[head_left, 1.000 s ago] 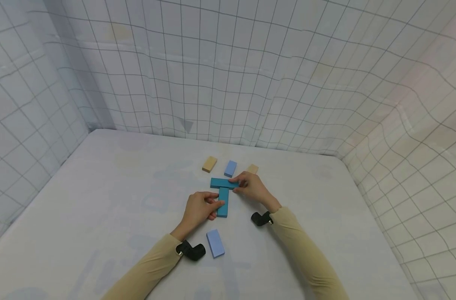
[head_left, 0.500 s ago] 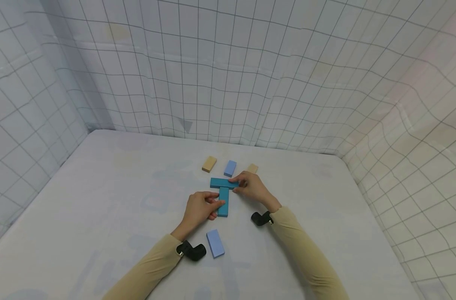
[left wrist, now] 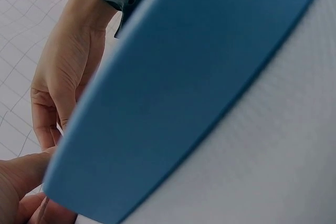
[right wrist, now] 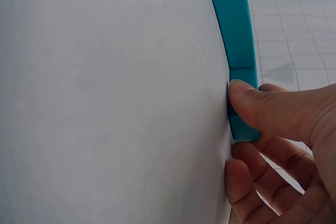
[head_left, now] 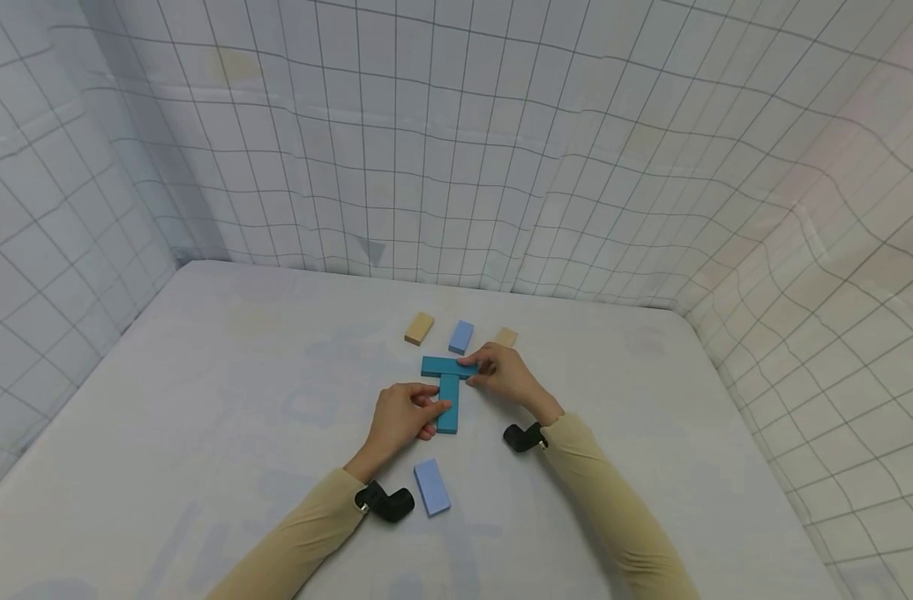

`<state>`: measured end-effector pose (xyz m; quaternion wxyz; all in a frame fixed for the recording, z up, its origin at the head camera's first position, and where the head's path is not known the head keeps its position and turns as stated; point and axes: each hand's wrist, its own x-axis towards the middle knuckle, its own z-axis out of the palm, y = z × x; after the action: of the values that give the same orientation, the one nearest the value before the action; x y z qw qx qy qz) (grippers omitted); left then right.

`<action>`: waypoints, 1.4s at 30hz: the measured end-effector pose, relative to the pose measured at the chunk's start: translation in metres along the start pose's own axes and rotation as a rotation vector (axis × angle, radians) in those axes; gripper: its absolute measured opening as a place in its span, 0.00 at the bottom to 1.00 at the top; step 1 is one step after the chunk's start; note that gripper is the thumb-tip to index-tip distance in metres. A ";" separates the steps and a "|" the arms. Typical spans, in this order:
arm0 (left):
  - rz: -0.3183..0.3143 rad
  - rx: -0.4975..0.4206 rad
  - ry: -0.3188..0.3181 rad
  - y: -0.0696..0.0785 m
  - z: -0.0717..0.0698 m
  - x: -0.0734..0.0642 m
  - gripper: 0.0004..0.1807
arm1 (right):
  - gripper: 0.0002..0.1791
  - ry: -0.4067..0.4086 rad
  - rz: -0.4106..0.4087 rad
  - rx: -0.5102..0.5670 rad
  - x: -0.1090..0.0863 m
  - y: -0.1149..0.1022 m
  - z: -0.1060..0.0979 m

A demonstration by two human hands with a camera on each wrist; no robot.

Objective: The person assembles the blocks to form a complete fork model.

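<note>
Two teal blocks lie flat on the white surface in a T. My right hand (head_left: 505, 372) pinches the right end of the crosswise teal block (head_left: 437, 366); the right wrist view shows the thumb (right wrist: 278, 109) on its near side and other fingers beyond it. My left hand (head_left: 398, 417) pinches the lengthwise teal block (head_left: 448, 417), whose far end meets the crosswise one. A light blue block (head_left: 431, 487) lies nearer, beside the left wrist's camera. In the left wrist view, a large blue block face (left wrist: 157, 87) hides most of the left hand's work.
Beyond the T lie a tan block (head_left: 419, 327), another light blue block (head_left: 461, 336) and a second tan block (head_left: 506, 337), partly hidden by the right hand. Grid-patterned curtains (head_left: 441, 167) hang at the back and both sides of the white table (head_left: 239, 400).
The lengthwise teal block and my left hand have shifted very slightly to the right. My right hand and the crosswise block have stayed in place.
</note>
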<state>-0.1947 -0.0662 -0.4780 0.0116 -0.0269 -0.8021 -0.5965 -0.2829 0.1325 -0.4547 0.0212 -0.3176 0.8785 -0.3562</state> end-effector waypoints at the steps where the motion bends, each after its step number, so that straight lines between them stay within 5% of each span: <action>1: 0.000 -0.004 0.000 0.000 0.000 0.000 0.19 | 0.17 0.000 0.000 -0.003 0.000 0.000 0.000; 42: -0.011 -0.002 -0.007 0.000 0.000 0.001 0.19 | 0.16 0.002 -0.014 -0.009 0.000 -0.001 -0.001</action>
<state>-0.1954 -0.0659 -0.4778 0.0052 -0.0245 -0.8016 -0.5974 -0.2823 0.1324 -0.4530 0.0164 -0.3236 0.8778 -0.3527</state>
